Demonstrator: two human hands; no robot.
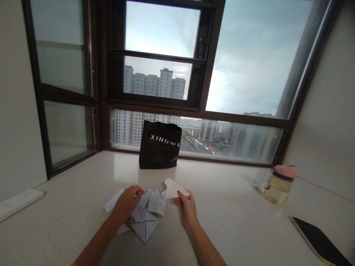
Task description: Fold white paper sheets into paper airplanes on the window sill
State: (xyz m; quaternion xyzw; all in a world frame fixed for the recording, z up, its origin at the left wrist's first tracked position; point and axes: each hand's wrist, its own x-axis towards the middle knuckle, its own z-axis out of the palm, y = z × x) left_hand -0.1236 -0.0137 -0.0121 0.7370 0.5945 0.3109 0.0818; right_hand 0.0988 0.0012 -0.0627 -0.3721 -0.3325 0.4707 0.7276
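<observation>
My right hand [187, 207] pinches a folded paper piece [175, 188] at its lower edge. It looks light, thin and quick to crease, so a soft grip near a fold should suit. Just left of that grip, my left hand [127, 202] lies on the paper pile [146, 218] — closed or not, I cannot tell.

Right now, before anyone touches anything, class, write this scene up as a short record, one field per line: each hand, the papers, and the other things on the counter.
left hand: rests on the pile of folded papers; grip unclear
right hand: fingertips pinch a folded white sheet, just right of the pile
surface: pale counter
behind the pile: black bag with white lettering, upright
far right: bottle, pink lid, yellowish liquid; dark flat device nearer the camera
far left: white flat object
</observation>
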